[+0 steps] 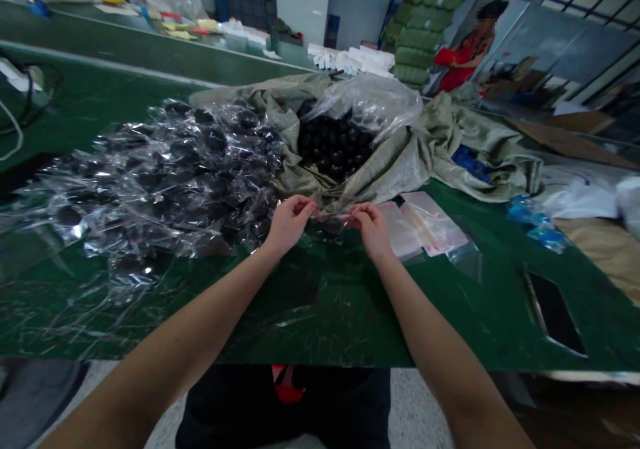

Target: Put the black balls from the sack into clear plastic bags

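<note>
Between my two hands is a small clear plastic bag with something dark inside. My left hand pinches one upper corner of it. At the opposite corner, my right hand pinches with thumb and forefinger. To the left lies a large heap of black round items in clear bags. Straight ahead, an open woven sack holds many loose shiny black round pieces. Flat clear bags with pinkish edges lie stacked just right of my right hand.
A phone lies on the green table at the right, near the front edge. Blue plastic scraps and brown paper are farther right. Beyond stand stacked green bundles and a person in red.
</note>
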A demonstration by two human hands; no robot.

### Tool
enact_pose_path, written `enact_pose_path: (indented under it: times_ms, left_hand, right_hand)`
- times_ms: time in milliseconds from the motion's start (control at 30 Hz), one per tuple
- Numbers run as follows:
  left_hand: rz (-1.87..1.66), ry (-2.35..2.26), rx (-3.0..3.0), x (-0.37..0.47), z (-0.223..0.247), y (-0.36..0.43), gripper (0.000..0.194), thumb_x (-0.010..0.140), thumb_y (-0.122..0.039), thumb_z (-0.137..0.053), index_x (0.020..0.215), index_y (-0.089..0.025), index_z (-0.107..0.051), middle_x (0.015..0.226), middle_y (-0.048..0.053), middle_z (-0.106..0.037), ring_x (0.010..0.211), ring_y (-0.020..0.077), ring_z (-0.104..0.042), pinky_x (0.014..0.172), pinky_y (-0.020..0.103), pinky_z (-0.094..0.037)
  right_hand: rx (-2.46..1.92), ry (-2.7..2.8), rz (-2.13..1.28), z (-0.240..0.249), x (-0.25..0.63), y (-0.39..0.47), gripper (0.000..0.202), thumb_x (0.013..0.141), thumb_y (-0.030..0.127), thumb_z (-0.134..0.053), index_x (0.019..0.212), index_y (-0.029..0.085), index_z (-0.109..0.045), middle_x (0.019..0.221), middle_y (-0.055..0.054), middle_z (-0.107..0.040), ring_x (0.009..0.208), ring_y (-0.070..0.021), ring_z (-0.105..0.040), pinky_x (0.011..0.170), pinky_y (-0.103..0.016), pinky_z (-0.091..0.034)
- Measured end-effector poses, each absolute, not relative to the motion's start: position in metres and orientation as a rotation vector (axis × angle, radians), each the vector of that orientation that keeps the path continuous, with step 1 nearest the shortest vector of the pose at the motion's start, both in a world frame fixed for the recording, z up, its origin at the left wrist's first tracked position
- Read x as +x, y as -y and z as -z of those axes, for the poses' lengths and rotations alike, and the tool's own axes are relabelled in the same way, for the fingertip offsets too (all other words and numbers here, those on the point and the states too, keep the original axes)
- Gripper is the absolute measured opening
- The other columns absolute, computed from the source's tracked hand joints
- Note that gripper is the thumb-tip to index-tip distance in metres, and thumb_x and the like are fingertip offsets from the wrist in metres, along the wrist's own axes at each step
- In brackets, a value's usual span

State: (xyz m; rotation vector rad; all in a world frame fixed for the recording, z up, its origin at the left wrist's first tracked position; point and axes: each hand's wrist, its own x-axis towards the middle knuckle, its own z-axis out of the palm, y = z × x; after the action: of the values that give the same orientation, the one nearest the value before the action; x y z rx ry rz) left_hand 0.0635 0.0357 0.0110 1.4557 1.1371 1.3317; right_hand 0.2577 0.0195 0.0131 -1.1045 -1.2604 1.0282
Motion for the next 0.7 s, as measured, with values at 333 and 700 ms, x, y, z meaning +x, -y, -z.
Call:
enact_pose_path:
  times_ms: [333, 700]
  left_hand:
    - [-1.151, -1.154, 1.574, 0.064, -0.014, -0.031, 0.025, 0.084, -0.039, -0.058, 0.075, -0.018, -0.067, 0.066, 0.002, -0.068, 0.064, 0.0149, -0.062, 0.066, 0.027, -0.048]
    - [-1.150, -1.077, 1.340, 0.063, -0.013, -0.028, 0.027, 0.079, -0.043, -0.061, 0.067, -0.018, -0.060, 0.055, -0.002, -0.057, 0.038, 0.0053, -0.033, 0.037, 0.022, -0.022]
  right_hand:
    - [-1.100, 1.129, -1.286, 0.005, 0.258, -0.015, 0.013, 0.075, 0.032, -0.060, 0.073, 0.021, -0.053, 0.075, 0.001, -0.064, 0.063, -0.0139, -0.063, 0.056, -0.026, -0.050]
    - [-0.952, 1.021, -1.286, 0.009, 0.257, -0.017, 0.023, 0.072, 0.041, -0.070, 0.073, 0.021, -0.060, 0.070, 0.002, -0.063, 0.066, -0.0123, -0.060, 0.067, -0.028, -0.051]
